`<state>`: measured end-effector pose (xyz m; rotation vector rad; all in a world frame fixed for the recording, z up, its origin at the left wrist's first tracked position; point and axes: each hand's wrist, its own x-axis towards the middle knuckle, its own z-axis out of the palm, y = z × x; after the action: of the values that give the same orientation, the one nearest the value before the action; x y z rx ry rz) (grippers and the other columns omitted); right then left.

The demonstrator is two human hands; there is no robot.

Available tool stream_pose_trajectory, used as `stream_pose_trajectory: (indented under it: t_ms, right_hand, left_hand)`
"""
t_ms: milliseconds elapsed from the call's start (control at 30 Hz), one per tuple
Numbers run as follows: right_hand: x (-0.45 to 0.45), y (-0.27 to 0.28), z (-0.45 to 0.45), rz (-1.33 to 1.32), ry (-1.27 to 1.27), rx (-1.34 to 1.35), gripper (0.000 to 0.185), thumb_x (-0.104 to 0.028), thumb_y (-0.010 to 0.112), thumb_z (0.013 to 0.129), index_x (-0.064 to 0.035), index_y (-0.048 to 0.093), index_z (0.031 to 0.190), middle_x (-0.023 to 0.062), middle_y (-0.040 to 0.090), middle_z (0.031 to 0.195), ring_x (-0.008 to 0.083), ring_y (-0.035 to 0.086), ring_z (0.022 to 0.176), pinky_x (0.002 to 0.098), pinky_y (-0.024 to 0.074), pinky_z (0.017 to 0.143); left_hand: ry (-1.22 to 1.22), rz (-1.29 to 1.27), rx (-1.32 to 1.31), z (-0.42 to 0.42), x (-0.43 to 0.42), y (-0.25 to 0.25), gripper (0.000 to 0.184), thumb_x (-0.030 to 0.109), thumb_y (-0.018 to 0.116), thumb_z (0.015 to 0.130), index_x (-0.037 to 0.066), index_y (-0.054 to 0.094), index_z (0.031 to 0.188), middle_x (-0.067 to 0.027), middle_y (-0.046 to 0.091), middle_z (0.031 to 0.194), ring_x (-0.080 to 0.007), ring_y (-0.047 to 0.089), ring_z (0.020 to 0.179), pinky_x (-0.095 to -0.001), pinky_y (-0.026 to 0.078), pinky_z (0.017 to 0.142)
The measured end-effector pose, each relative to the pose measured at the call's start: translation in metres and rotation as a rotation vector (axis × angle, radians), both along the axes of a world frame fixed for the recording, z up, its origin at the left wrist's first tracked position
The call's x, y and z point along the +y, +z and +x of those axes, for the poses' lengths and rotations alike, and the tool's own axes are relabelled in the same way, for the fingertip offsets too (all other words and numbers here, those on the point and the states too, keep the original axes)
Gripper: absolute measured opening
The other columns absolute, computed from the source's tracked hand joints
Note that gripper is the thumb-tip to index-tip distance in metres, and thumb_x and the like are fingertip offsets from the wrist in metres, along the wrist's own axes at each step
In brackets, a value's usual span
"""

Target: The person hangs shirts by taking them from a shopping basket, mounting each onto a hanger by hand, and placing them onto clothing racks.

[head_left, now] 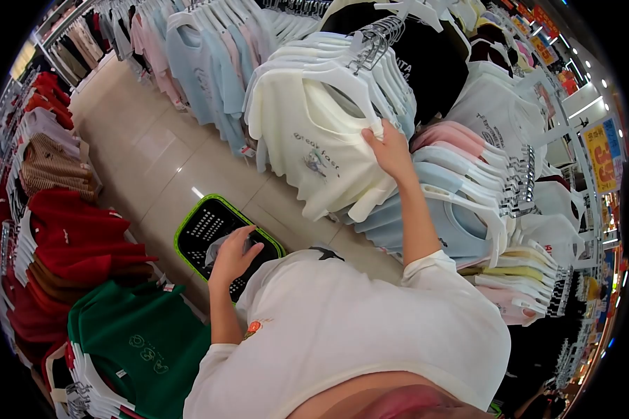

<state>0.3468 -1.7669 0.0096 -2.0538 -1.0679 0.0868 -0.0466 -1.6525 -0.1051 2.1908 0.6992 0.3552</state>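
Observation:
A cream T-shirt with printed lettering [314, 150] hangs at the front of a row of shirts on white hangers. My right hand [391, 148] pinches this shirt near its neckline and shoulder, beside the hanger. My left hand [235, 256] is over the black basket with a green rim [182, 230], its fingers apart and nothing held in them. A greyish item [217, 249] lies in the basket, partly hidden behind my left hand.
Light blue shirts [206, 70] hang beyond the cream row, and pink and blue shirts [433, 209] hang at the right. Red shirts [84, 234] and a green sweatshirt [140, 342] line the left. Tiled floor [140, 146] runs between the racks.

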Motion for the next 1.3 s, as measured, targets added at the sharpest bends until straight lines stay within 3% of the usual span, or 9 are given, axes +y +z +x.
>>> stream_pose_trajectory:
  t_ms: [400, 700, 733, 833, 933, 1000, 1067, 1167, 1300]
  right_hand:
    - [0.016, -0.012, 0.012, -0.025, 0.02, 0.029, 0.043, -0.039, 0.066, 0.089, 0.0014, 0.061, 0.102, 0.0249, 0.068, 0.092, 0.0438, 0.064, 0.091, 0.0473, 0.0489, 0.079]
    - [0.007, -0.005, 0.002, -0.126, -0.155, -0.318, 0.051, -0.044, 0.069, 0.084, -0.003, 0.059, 0.113, 0.0223, 0.069, 0.092, 0.044, 0.065, 0.089, 0.0493, 0.05, 0.08]
    - [0.004, 0.011, -0.015, -0.09, -0.176, -0.188, 0.045, -0.037, 0.07, 0.084, -0.0054, 0.06, 0.115, 0.0185, 0.069, 0.103, 0.0416, 0.064, 0.097, 0.048, 0.0489, 0.086]
    - [-0.011, 0.001, -0.036, 0.238, -0.213, -0.683, 0.036, -0.025, 0.071, 0.083, -0.0063, 0.061, 0.112, 0.0148, 0.065, 0.117, 0.0382, 0.06, 0.106, 0.0465, 0.0459, 0.093]
    - [-0.029, -0.031, -0.078, 0.226, -0.005, -0.585, 0.029, -0.012, 0.07, 0.082, -0.0046, 0.062, 0.109, 0.0144, 0.063, 0.122, 0.0352, 0.058, 0.108, 0.043, 0.0446, 0.096]
    - [-0.043, -0.07, -0.109, 0.071, 0.231, -0.38, 0.026, -0.012, 0.069, 0.084, -0.0039, 0.062, 0.107, 0.016, 0.063, 0.12, 0.0357, 0.059, 0.108, 0.0442, 0.0455, 0.095]
    - [-0.065, -0.097, -0.124, -0.378, 0.604, -0.083, 0.03, -0.015, 0.067, 0.086, -0.003, 0.062, 0.112, 0.0177, 0.063, 0.12, 0.0366, 0.059, 0.11, 0.0447, 0.047, 0.094]
    - [-0.093, -0.142, -0.135, -1.278, 0.801, 0.184, 0.04, -0.024, 0.065, 0.088, -0.0015, 0.059, 0.121, 0.0191, 0.063, 0.12, 0.035, 0.06, 0.113, 0.0487, 0.0468, 0.094]
    - [-0.126, -0.121, -0.136, -0.886, 0.588, 0.077, 0.045, -0.028, 0.063, 0.091, -0.0035, 0.056, 0.128, 0.0199, 0.063, 0.121, 0.0377, 0.059, 0.113, 0.047, 0.0461, 0.096]
  left_hand:
    - [0.041, -0.059, 0.04, -0.009, -0.003, 0.001, 0.044, 0.022, 0.069, 0.088, 0.001, 0.058, 0.126, -0.0197, 0.062, 0.125, -0.0375, 0.058, 0.117, -0.0404, 0.047, 0.098]
    - [-0.018, 0.007, 0.026, -0.012, -0.008, -0.01, 0.046, 0.023, 0.068, 0.089, 0.001, 0.057, 0.128, -0.0202, 0.061, 0.126, -0.0382, 0.057, 0.117, -0.0409, 0.046, 0.098]
    - [-0.018, 0.011, 0.038, -0.012, -0.007, -0.012, 0.046, 0.023, 0.068, 0.089, 0.001, 0.057, 0.128, -0.0201, 0.061, 0.126, -0.0383, 0.057, 0.117, -0.0408, 0.046, 0.098]
    - [-0.002, -0.036, 0.102, -0.016, -0.009, -0.015, 0.049, 0.024, 0.068, 0.089, 0.001, 0.055, 0.13, -0.0196, 0.058, 0.131, -0.0383, 0.056, 0.119, -0.041, 0.045, 0.099]
    - [0.024, -0.08, 0.191, -0.027, -0.011, -0.042, 0.055, 0.031, 0.067, 0.089, 0.001, 0.053, 0.133, -0.0211, 0.057, 0.133, -0.0384, 0.055, 0.121, -0.0421, 0.045, 0.101]
    - [0.012, -0.096, 0.279, -0.035, -0.015, -0.061, 0.058, 0.033, 0.067, 0.089, 0.0, 0.052, 0.135, -0.0225, 0.056, 0.133, -0.0388, 0.054, 0.122, -0.0422, 0.045, 0.101]
    - [0.002, -0.128, 0.387, -0.04, -0.016, -0.072, 0.064, 0.037, 0.068, 0.087, 0.0, 0.05, 0.136, -0.0245, 0.056, 0.133, -0.0393, 0.054, 0.122, -0.0423, 0.045, 0.102]
    - [-0.029, -0.198, 0.404, -0.043, -0.018, -0.094, 0.064, 0.037, 0.068, 0.087, 0.0, 0.05, 0.136, -0.0247, 0.056, 0.132, -0.0395, 0.054, 0.121, -0.0427, 0.045, 0.102]
    - [0.073, -0.388, 0.238, -0.044, -0.025, -0.162, 0.048, 0.034, 0.068, 0.086, 0.0, 0.062, 0.119, -0.0227, 0.067, 0.111, -0.0391, 0.064, 0.103, -0.0453, 0.052, 0.089]
